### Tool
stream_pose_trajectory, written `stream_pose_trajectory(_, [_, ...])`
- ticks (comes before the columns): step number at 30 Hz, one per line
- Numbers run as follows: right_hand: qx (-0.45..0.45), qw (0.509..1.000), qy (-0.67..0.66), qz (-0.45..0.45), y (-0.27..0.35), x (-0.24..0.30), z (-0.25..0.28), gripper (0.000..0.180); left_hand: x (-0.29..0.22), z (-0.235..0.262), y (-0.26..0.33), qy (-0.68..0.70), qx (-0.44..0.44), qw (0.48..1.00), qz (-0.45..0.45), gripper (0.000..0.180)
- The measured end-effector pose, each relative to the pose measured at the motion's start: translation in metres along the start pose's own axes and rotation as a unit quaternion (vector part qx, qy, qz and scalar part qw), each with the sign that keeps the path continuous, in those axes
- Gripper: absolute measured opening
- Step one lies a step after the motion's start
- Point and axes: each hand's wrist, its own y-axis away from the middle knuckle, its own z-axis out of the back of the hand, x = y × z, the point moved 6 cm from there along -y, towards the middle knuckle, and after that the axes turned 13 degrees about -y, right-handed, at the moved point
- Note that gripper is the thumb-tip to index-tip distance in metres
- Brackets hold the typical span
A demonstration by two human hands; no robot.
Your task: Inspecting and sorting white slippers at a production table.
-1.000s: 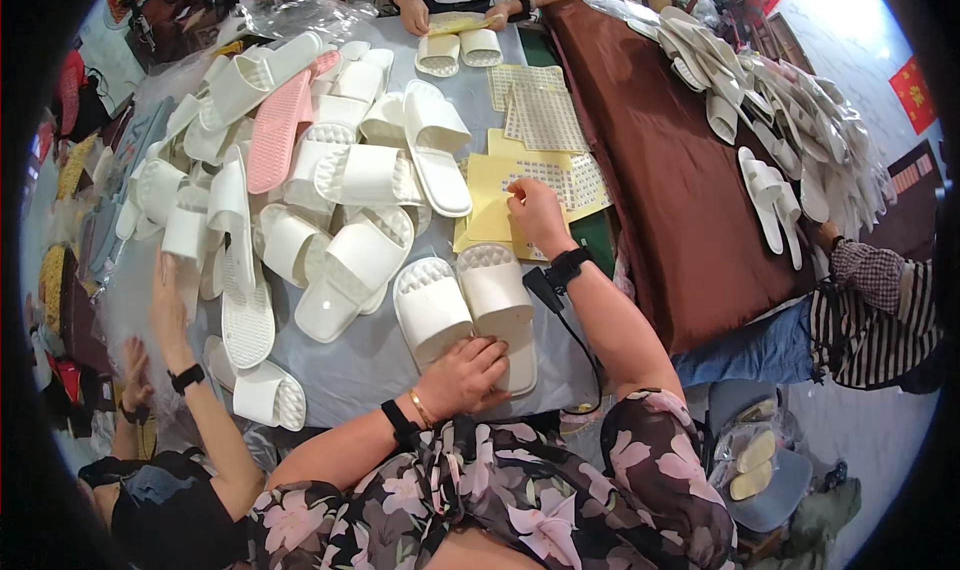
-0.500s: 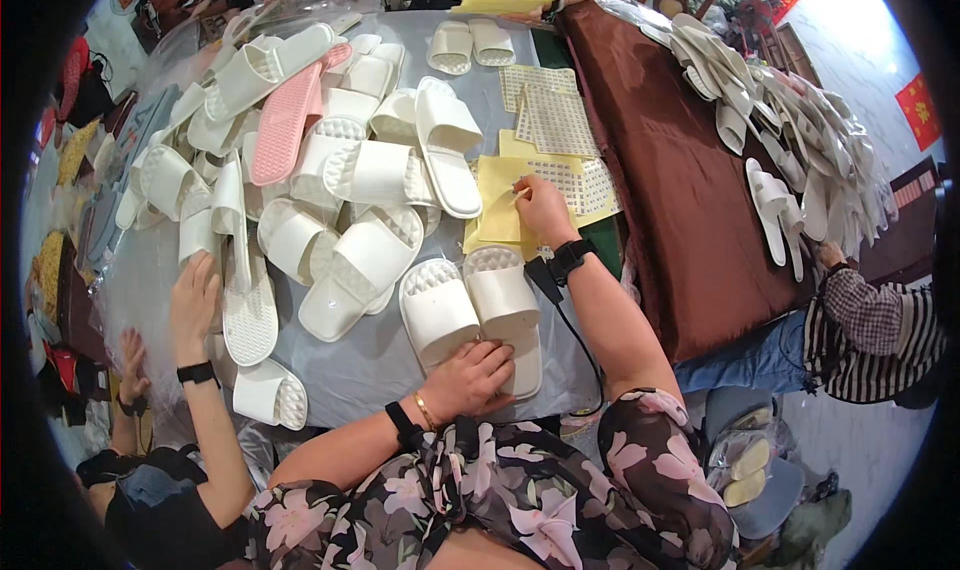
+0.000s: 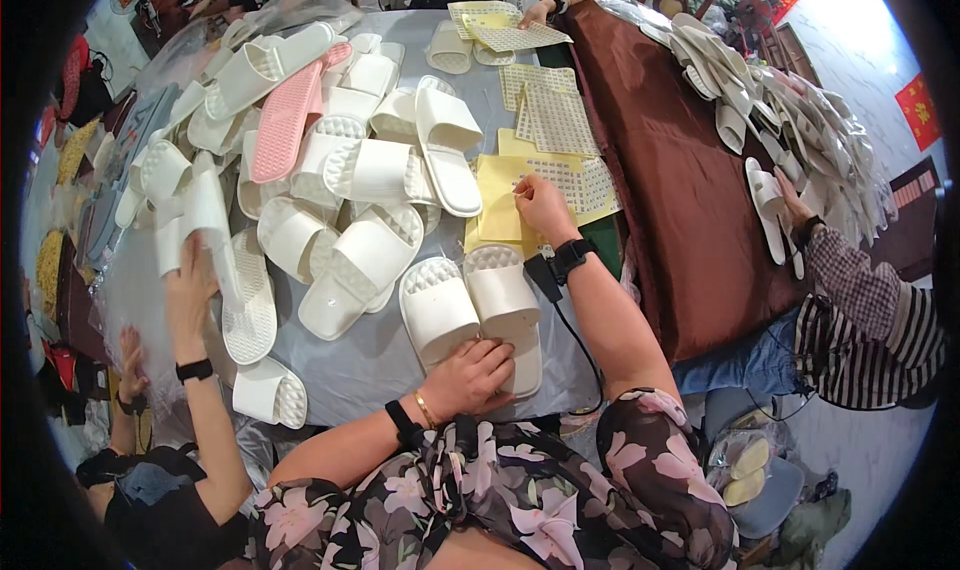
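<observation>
- Left hand [image 3: 468, 377]: laid over the near ends of a pair of white, moulded-plastic slide slippers [image 3: 438, 308], side by side at the near edge of the grey-covered table [image 3: 330, 380]; fingers close together, cannot tell whether hooked underneath.
- Right hand [image 3: 541, 210]: fingertips drawn together over flat, yellow-backed paper label sheets [image 3: 497, 198], far and right of the pair; cannot tell whether pinching a label.
- Step in hand, as judged: freeing one label from a sheet.
- Best peeled slowly from a corner, at a low angle, to limit tearing or curling.
- Touch label edges only, sparing the adhesive.
- Keep the pair steady and aligned under the left hand.
- Watch the thin black cable [image 3: 578, 334] right of the pair; possible snag.
</observation>
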Motion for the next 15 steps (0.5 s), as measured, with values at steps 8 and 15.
stream_pose_trajectory(8, [0.001, 0.999, -0.032, -0.007, -0.004, -0.013, -0.003, 0.017, 0.0, 0.0, 0.001, 0.006, -0.002, 1.0, 0.001, 0.048])
stream_pose_trajectory(15, [0.057, 0.988, -0.142, -0.016, 0.002, -0.011, 0.004, 0.018, 0.0, 0.001, 0.0, 0.009, 0.003, 1.0, 0.001, 0.05])
